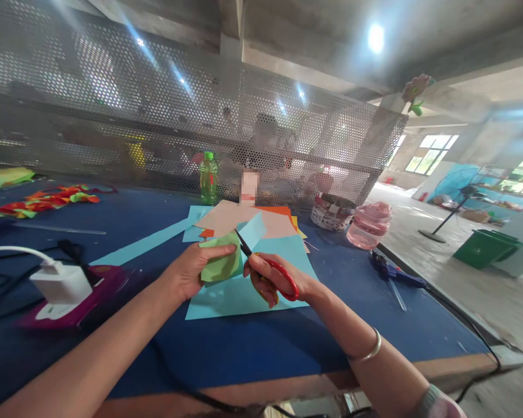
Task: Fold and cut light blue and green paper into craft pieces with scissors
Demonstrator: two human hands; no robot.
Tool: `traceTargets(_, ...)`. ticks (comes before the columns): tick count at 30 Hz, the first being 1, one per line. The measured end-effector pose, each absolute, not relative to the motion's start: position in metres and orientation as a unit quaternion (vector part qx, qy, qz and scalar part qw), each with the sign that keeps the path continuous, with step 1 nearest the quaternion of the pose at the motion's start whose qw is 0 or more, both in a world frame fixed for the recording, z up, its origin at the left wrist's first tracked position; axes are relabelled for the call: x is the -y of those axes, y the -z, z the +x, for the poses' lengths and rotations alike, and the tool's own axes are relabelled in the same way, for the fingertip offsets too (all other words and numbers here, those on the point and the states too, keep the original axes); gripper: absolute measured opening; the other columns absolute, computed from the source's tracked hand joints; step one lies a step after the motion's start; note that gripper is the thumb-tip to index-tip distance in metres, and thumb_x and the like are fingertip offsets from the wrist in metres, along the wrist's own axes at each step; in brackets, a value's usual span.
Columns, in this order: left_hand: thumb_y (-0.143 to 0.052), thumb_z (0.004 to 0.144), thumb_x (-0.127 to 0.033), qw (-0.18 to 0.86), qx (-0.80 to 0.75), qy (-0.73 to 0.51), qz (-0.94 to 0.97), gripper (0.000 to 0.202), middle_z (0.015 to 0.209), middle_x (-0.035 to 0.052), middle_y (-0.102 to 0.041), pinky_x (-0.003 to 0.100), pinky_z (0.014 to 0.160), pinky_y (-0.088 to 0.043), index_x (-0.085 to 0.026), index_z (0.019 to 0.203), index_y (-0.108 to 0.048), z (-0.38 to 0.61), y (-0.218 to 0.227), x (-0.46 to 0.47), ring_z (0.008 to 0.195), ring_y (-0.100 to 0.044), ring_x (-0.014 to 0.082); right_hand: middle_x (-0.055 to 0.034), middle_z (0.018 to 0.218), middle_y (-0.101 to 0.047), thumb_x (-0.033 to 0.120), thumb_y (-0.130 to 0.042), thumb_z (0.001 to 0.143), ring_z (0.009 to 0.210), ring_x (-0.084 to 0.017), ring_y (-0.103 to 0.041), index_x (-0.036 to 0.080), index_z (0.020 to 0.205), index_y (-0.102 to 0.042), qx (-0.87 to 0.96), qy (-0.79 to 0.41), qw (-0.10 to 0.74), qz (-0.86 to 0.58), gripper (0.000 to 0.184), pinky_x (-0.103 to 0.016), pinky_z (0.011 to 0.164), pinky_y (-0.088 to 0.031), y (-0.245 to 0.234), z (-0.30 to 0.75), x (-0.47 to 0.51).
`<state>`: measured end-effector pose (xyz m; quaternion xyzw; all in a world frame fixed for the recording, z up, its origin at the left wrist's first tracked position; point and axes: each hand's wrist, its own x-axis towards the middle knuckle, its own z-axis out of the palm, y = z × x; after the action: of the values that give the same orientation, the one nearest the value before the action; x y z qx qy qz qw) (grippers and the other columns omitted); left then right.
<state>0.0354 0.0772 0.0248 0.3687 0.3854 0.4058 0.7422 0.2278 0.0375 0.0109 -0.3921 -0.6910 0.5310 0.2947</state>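
Note:
In my left hand (190, 267) is a green piece of paper (220, 266), pinched with the thumb on top. My right hand (272, 278) grips scissors (286, 280) with red handles and dark blades. The blades meet the paper's right edge, and a light blue flap of paper (253, 230) stands up beside them. Whether the blades are parted is hard to make out. Beneath both hands lies a light blue sheet (248, 305), with peach sheets (222, 216) and an orange sheet (274, 212) stacked behind it.
On the left, a white charger (61, 285) sits in a purple power strip (107, 284). A green bottle (208, 179) stands near the perforated metal screen (165, 133). At right are a round basket (332, 212), a pink jug (369, 225) and a blue glue gun (396, 273).

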Motion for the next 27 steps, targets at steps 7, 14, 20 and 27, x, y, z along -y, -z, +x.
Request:
traceTargets(7, -0.072, 0.067, -0.009, 0.758, -0.374, -0.390, 0.365, 0.011, 0.066, 0.0083, -0.072, 0.027, 0.056, -0.056, -0.012, 0.077, -0.069, 0.0413, -0.0227, -0.0746, 0.057, -0.067, 0.0196, 0.0055, 0.042, -0.049, 0.068, -0.035, 0.088, 0.033, -0.009, -0.045, 0.017, 0.086, -0.053, 0.687, -0.507, 0.327, -0.405, 0.054, -0.020, 0.038, -0.037, -0.0090, 0.2248, -0.0368)
traceTargets(14, -0.072, 0.068, -0.010, 0.761, -0.383, -0.382, 0.357, 0.007, 0.066, 0.0077, -0.073, 0.026, 0.054, -0.054, -0.012, 0.075, -0.070, 0.0413, -0.0218, -0.0737, 0.054, -0.066, 0.0187, 0.0047, 0.039, -0.048, 0.067, -0.036, 0.088, 0.034, -0.009, -0.045, 0.017, 0.075, -0.050, 0.683, -0.490, 0.319, -0.438, 0.054, -0.021, 0.040, -0.038, -0.0131, 0.2232, -0.0331)
traceTargets(20, -0.076, 0.065, -0.014, 0.761, -0.385, -0.378, 0.361, 0.010, 0.064, 0.0075, -0.073, 0.029, 0.056, -0.053, -0.013, 0.074, -0.072, 0.0402, -0.0196, -0.0748, 0.052, -0.066, 0.0198, 0.0060, 0.038, -0.044, 0.068, -0.038, 0.087, 0.034, -0.009, -0.044, 0.018, 0.073, -0.049, 0.680, -0.487, 0.322, -0.442, 0.053, -0.020, 0.040, -0.036, -0.0168, 0.2222, -0.0308)
traceTargets(27, -0.077, 0.065, -0.015, 0.761, -0.377, -0.380, 0.367, 0.018, 0.074, 0.0097, -0.075, 0.031, 0.059, -0.053, -0.015, 0.082, -0.074, 0.0406, -0.0179, -0.0749, 0.059, -0.068, 0.0225, 0.0081, 0.038, -0.043, 0.067, -0.039, 0.087, 0.031, -0.008, -0.041, 0.018, 0.079, -0.050, 0.679, -0.482, 0.334, -0.442, 0.051, -0.019, 0.038, -0.034, -0.0136, 0.2215, -0.0314)
